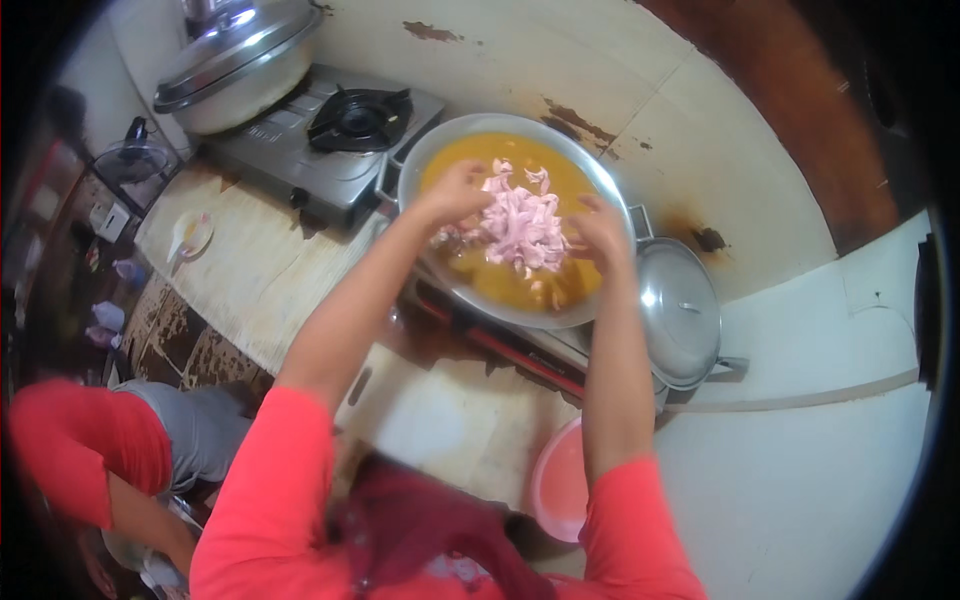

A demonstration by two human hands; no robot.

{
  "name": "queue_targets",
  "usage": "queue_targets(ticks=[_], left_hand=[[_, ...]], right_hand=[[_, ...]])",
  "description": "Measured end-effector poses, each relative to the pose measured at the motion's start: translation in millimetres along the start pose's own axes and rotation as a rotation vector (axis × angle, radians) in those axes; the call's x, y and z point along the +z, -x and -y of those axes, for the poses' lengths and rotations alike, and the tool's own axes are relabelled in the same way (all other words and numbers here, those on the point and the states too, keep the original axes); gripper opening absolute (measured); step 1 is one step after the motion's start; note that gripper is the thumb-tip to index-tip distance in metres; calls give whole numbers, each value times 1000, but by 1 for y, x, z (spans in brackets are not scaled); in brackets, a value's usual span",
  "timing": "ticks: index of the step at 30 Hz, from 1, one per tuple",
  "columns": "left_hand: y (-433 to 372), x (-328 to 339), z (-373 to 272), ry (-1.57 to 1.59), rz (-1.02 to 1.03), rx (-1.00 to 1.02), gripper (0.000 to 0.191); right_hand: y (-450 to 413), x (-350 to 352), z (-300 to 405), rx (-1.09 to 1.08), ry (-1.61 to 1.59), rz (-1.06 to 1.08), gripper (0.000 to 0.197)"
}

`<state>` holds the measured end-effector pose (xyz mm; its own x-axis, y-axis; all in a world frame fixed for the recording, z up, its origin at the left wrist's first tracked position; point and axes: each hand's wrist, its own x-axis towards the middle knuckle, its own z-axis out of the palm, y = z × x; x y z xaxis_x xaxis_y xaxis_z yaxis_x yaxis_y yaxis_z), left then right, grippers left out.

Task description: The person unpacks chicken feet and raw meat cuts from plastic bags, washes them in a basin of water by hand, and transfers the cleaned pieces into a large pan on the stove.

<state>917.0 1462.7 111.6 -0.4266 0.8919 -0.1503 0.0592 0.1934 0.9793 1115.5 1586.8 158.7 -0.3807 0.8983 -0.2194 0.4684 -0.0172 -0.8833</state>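
Note:
A wide metal pan (517, 321) of yellow-orange liquid (461, 150) is in front of me. A heap of pale pink pieces that look like raw meat (523, 221) sits in the middle of the liquid, with a few smaller bits around it. My left hand (459, 193) is over the pan at the heap's left side, fingers apart. On the opposite side my right hand (600, 231) hovers with spread fingers close to the heap. Neither hand appears to grip anything, though some fingertips are hard to make out.
The pan rests on a gas stove (525, 352). Another stove (360, 161) stands left, bearing a large lidded pot (240, 82). A metal lid (679, 311) leans at right, above a pink basin (559, 484). A small dish with a spoon (191, 234) lies left. A person (135, 442) bends over nearby.

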Motion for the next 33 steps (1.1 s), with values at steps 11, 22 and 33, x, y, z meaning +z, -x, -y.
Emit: queue_targets(ticks=[11,22,33], left_hand=[[367,55,224,-73,-748,-1,42],[576,147,184,-82,-904,-178,44],[685,173,168,-175,-1152,-266,48]], right_hand=[[239,101,-219,-549,72,355,31],[292,163,-278,-648,602,1441,32],[222,271,-338,-1229,1537,1273,46]])
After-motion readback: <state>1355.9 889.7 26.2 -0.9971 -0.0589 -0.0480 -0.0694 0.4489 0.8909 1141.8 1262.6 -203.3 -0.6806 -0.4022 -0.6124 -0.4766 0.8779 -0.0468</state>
